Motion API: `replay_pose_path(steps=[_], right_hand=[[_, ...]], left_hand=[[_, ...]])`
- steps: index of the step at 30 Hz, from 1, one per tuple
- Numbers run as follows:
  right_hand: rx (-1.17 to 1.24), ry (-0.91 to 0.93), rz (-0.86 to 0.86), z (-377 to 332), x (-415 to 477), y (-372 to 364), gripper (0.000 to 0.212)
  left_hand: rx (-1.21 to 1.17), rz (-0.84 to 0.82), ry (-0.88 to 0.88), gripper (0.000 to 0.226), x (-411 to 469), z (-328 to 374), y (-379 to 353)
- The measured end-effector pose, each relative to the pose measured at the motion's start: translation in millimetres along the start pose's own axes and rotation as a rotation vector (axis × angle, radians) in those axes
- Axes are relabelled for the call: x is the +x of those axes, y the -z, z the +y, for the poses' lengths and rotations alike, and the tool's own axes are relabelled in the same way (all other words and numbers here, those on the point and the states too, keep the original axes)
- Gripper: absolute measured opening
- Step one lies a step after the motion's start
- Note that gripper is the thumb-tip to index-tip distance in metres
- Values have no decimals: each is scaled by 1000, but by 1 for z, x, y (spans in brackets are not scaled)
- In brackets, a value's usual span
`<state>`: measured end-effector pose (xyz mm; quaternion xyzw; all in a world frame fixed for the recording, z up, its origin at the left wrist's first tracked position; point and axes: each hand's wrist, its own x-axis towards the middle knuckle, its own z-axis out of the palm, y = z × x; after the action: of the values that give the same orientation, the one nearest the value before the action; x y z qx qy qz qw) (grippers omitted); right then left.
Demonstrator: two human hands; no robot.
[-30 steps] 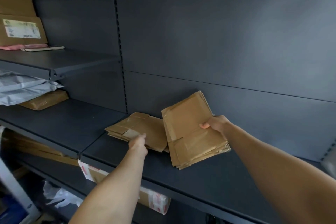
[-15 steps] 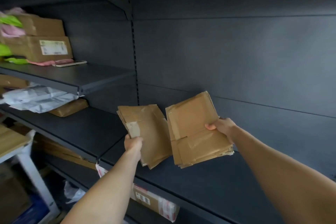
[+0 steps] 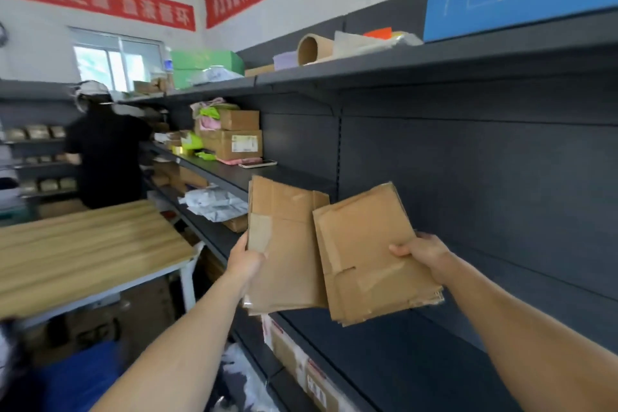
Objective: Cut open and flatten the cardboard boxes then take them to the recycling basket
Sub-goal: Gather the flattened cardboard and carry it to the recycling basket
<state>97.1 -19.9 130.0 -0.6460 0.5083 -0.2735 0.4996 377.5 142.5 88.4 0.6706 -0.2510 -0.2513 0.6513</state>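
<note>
1. Already the cutting and flattening look done for the cardboard in hand. The dark shelving fills the view from 12 to 5 o'clock.
2. A wooden table sits at 9 o'clock. No recycling basket shows anywhere, so I judge the carry to it is all still ahead.
3. The right stack of flattened cardboard is at 4 o'clock from centre. It is held tilted, apparently off the shelf, and its left edge laps over its neighbour.
4. The left stack, also flat, hangs just below centre at 6 o'clock.
5. Closed boxes at 11 o'clock look uncut; I cannot tell whether they belong to this job.
6. The right hand grips the right stack's outer edge, thumb on the face. The left hand clasps the left stack's left edge. The fingers behind both stacks are hidden.
</note>
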Motion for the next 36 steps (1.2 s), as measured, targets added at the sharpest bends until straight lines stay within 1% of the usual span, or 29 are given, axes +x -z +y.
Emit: replay_pose_path(steps=[3,5,9,10,11,14,16,21,23,26,32,36], right_hand=[[29,73,-101,-16,-16,-15,55],[73,124,-158,-28,-26,-27,55],[158,201,-242,-52,-47,-56,78],[182,215,-261,-59,-52,-63,79],[201,228,-282,-68,-58,-72,75],[241,278,-366,-95,-81,-100,47],[260,311,-410,-112,-95,-123,39],[347,356,-507,-155,-143,-194,35],[386,363,-537,-169,-166,-224,34],[442,360,-589,-191,-197,-269,41],[484,398,-634,-232,-255,-348,41],[512,399,-646,-249,-284,-394,41]], left_hand=[[-43,95,-56,58,-33,15,33],[-68,152,-75,59,-51,22,58],[-86,261,-133,59,-86,42,108],[-90,289,-154,58,-94,49,121],[-95,312,-174,56,-102,55,135],[-109,395,-195,51,-123,72,181],[-127,456,-203,44,-137,81,214],[-126,595,-205,30,-178,103,305],[-120,652,-227,34,-195,110,341],[-104,723,-282,39,-221,125,394],[-107,804,-369,35,-267,151,486],[-74,864,-360,30,-292,156,536]])
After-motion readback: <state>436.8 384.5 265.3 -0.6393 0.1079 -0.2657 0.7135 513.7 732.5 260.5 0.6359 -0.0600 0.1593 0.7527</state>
